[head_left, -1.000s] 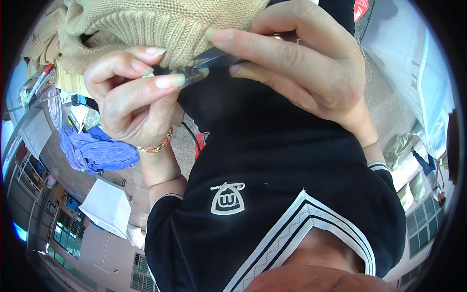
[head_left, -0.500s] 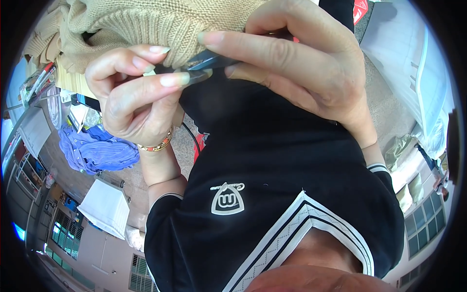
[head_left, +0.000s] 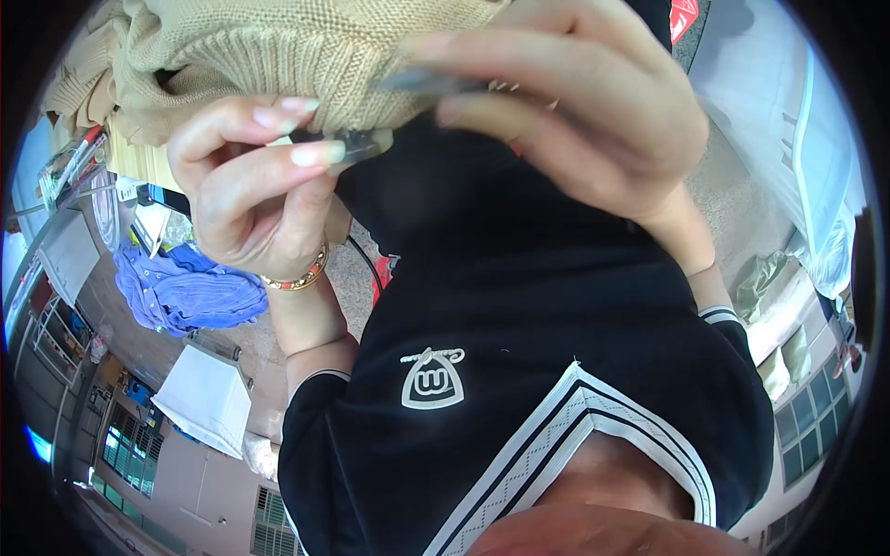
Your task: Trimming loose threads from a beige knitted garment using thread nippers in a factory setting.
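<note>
Beige knitted fabric [head_left: 278,46] with a ribbed band hangs across the top, over my dark-clothed lap. At its lower edge, my left hand [head_left: 250,181] is closed in a pinch on a small dark, shiny piece [head_left: 362,144]; whether that piece is joined to the knit I cannot tell. My right hand [head_left: 603,111], blurred by motion, is closed on a pair of small dark-bladed thread snips [head_left: 431,83]. Their blade points left, in front of the ribbing and apart from the left fingertips. The snips' handle is mostly hidden by the fingers.
Below left of the knit lies a blue-purple garment pile [head_left: 190,287]. A white box-shaped cover [head_left: 204,398] stands farther down on that side. At the right is a large pale plastic-covered surface [head_left: 760,111], with light cloth bundles [head_left: 779,306] below it.
My right hand and the snips have lifted up and to the right, away from the left fingertips. My left hand has shifted slightly left, still pinching the dark piece.
</note>
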`<state>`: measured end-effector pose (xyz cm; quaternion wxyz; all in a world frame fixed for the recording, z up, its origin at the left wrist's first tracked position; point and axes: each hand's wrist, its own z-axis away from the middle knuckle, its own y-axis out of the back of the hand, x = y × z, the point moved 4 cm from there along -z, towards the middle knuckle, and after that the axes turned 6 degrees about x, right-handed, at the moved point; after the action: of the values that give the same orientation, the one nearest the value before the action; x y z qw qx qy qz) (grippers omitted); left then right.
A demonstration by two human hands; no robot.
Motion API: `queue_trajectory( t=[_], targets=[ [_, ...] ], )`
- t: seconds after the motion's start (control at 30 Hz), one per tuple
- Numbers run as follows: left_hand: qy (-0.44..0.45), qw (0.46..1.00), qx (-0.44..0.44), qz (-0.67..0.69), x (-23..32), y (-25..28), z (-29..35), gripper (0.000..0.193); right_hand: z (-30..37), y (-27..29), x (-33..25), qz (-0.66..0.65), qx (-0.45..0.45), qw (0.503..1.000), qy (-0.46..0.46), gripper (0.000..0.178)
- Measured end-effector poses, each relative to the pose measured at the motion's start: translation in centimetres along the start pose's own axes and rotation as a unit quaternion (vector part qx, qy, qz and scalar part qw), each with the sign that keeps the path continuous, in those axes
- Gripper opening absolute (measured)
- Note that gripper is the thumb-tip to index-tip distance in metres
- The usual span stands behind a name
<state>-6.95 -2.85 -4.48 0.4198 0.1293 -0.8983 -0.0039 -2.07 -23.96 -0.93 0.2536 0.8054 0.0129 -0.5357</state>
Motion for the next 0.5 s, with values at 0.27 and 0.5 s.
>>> queue_trajectory(
  t=[0.27, 0.5],
  targets=[
    [0.054, 0.998, -0.015, -0.016, 1.4, 0.4, -0.7, 0.023, 2.0, 1.4, 4.1, -0.26, 0.155, 0.936, -0.178, 0.037],
    [-0.008, 0.953, -0.185, -0.239, 2.9, -1.2, -2.0, 0.043, 3.0, 1.1, 6.5, -0.326, 0.181, 0.895, -0.244, 0.033]
  ],
)
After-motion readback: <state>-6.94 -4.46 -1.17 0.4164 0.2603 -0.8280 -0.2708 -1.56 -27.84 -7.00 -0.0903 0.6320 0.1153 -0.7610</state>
